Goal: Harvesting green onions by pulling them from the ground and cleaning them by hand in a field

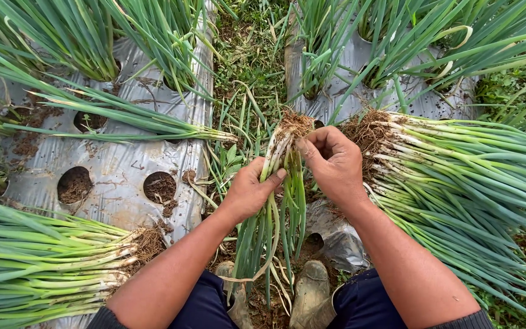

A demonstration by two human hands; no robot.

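Note:
My left hand (pixel 249 191) grips a small bunch of green onions (pixel 281 201) around its white stalks, roots pointing up and away, leaves hanging down toward my boots. My right hand (pixel 335 163) pinches the top of the same bunch just below its soil-caked roots (pixel 295 122). Both hands are over the furrow between two plastic-covered beds.
A large pile of pulled green onions (pixel 458 176) lies to the right, another pile (pixel 44 268) at lower left. Silver plastic mulch (pixel 117 176) has empty planting holes (pixel 74 184). Growing onion clumps (pixel 92 42) stand behind. My muddy boots (pixel 310 292) are below.

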